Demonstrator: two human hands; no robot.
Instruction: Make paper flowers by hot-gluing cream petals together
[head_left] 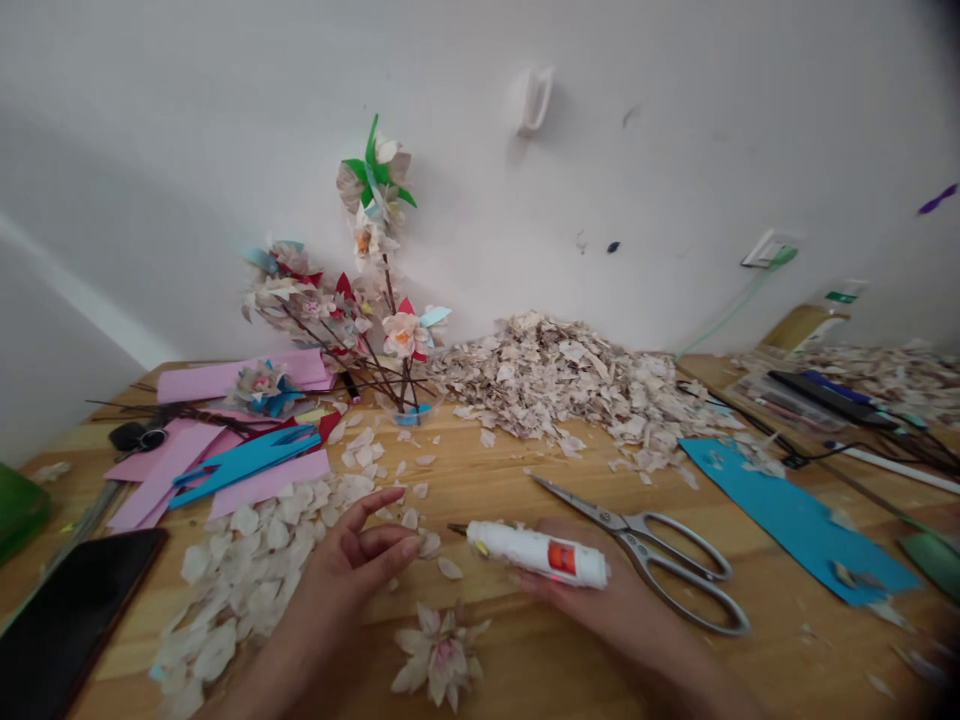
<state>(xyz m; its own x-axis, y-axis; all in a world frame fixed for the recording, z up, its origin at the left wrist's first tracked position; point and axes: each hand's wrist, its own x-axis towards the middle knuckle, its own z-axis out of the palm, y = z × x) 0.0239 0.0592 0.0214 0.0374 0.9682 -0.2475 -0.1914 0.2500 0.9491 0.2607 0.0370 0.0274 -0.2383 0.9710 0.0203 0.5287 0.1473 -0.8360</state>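
Observation:
My left hand (360,550) is closed in a pinch, thumb against a finger, the index finger raised. A small pale petal (429,545) sticks out at those fingertips. In my right hand (559,570) lies a white glue gun (525,550) with an orange switch, its dark nozzle pointing left towards the petal. Most of the right fingers are hidden behind it. Below, between both hands, a flower of dried petals (442,655) with a pinkish centre rests on the table. Loose petals (247,560) spread beside my left forearm.
Metal scissors (637,540) lie open right of my right hand. A blue sheet (795,520) is further right. Petals are heaped (562,380) against the wall. Finished flowers on twigs (390,290) stand at back left, near pink paper (247,375). A black phone (75,610) lies front left.

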